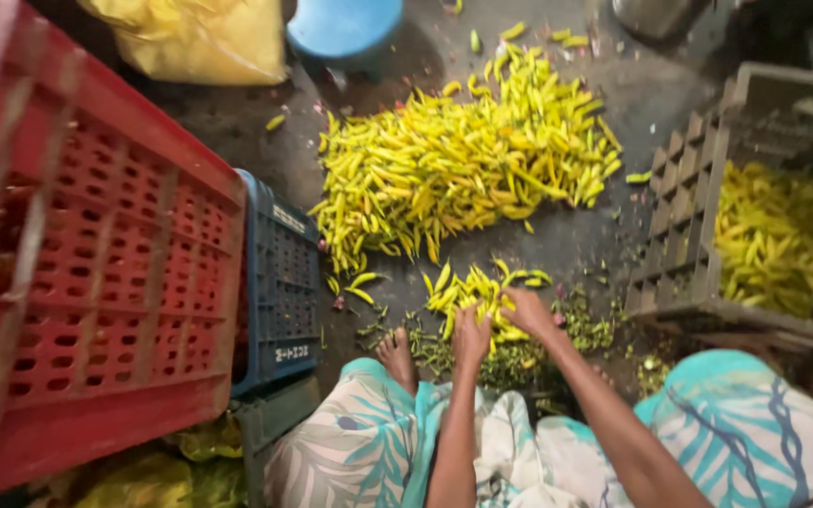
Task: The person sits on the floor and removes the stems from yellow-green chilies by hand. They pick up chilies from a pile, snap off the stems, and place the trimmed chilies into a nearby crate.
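A big heap of yellow-green chilli peppers (468,160) lies on the dark floor. Closer to me is a small bunch of the same peppers (482,287). My left hand (470,336) rests on the near edge of this small bunch, fingers closed around some peppers. Beside it, my right hand (529,310) also grips peppers from the bunch. Green stem scraps (585,329) are scattered around both hands. My bare foot (397,356) is just left of my left hand.
A tall red crate (96,273) stands at the left with a blue crate (279,282) beside it. A grey crate (689,216) holding peppers is at the right. A yellow bag (199,38) and a blue stool (345,28) are at the back.
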